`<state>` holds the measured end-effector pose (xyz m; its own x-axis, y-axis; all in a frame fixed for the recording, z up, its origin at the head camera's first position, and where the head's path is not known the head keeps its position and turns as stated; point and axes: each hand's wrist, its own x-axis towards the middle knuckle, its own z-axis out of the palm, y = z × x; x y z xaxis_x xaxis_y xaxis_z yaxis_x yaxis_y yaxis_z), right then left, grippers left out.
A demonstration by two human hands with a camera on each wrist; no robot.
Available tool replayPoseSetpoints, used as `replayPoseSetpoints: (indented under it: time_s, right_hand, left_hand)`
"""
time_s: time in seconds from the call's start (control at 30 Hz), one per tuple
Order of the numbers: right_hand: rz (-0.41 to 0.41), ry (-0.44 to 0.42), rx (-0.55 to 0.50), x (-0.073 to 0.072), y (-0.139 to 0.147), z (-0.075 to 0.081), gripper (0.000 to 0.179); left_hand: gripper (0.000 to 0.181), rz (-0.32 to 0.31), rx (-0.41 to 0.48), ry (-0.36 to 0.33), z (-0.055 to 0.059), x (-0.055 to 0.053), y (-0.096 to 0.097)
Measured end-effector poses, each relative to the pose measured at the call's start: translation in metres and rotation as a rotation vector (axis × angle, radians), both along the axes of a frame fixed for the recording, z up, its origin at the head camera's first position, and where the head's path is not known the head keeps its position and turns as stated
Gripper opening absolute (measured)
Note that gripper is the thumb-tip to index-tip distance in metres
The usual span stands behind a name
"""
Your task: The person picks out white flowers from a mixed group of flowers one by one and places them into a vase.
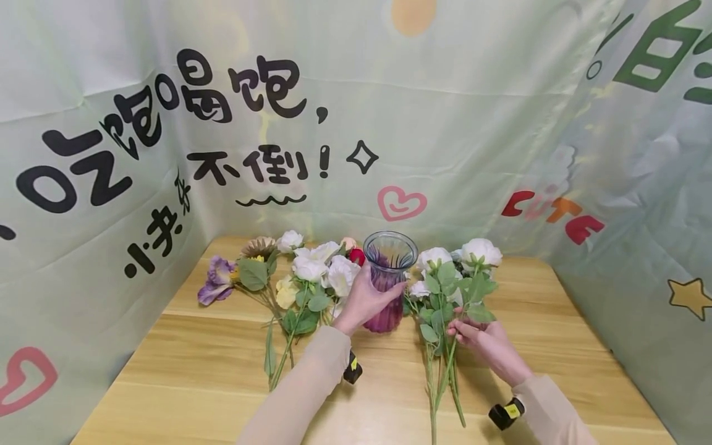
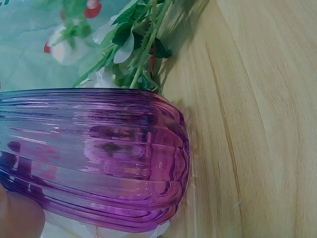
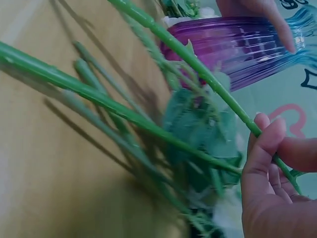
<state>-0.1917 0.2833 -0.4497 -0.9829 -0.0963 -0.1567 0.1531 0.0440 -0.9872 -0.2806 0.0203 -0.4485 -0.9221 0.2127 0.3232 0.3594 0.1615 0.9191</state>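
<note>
A ribbed glass vase [image 1: 385, 318], bluish at the rim and purple toward the base, stands upright on the table. My left hand [image 1: 364, 301] grips it below the flared rim, thumb at the near side. In the left wrist view the vase's purple base [image 2: 163, 163] is close to the wood. My right hand [image 1: 492, 349] pinches a green flower stem [image 3: 213, 82] between thumb and fingers. Above that hand is a white rose [image 1: 481, 252] with green leaves. A second stem [image 3: 124, 114] runs up to the curled fingers. More white flowers [image 1: 434, 258] lie right of the vase.
Left of the vase lie white blooms [image 1: 311, 264], a purple flower [image 1: 218, 281], a yellow flower [image 1: 286, 292], a brown flower [image 1: 259, 248] and a red one [image 1: 356, 256]. The wooden table [image 1: 211, 383] meets a printed cloth [image 1: 478, 136] at the back and sides.
</note>
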Motion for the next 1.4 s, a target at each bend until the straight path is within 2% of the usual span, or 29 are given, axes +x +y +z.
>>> replayPoseSetpoints:
  time_s: [0.27,0.43,0.67,1.0,1.23,1.4]
  right_hand:
    - [-0.014,0.147,0.129,-0.01,-0.003,0.029,0.046]
    - [-0.036,0.27,0.228,-0.017,-0.01,0.048,0.046]
    - [-0.077,0.383,0.313,-0.029,-0.026,0.078,0.038]
    - [-0.113,0.59,0.222,-0.048,-0.054,0.143,0.04]
    - [-0.143,0.735,-0.014,-0.057,-0.069,0.189,0.034]
    - [-0.222,0.834,-0.138,-0.064,-0.082,0.207,0.035]
  left_hand:
    - [0.08,-0.006,0.014,0.009,0.001,-0.003,-0.001]
    - [0.08,-0.011,0.022,0.0,0.0,-0.001,-0.002]
    - [0.08,-0.009,0.005,-0.006,-0.003,0.002,-0.001]
    - [0.078,-0.024,0.029,0.002,-0.005,0.002,0.001]
    - [0.076,-0.017,0.026,0.006,-0.004,0.002,0.001]
    - [0.075,-0.024,0.036,0.014,-0.003,0.001,0.001]
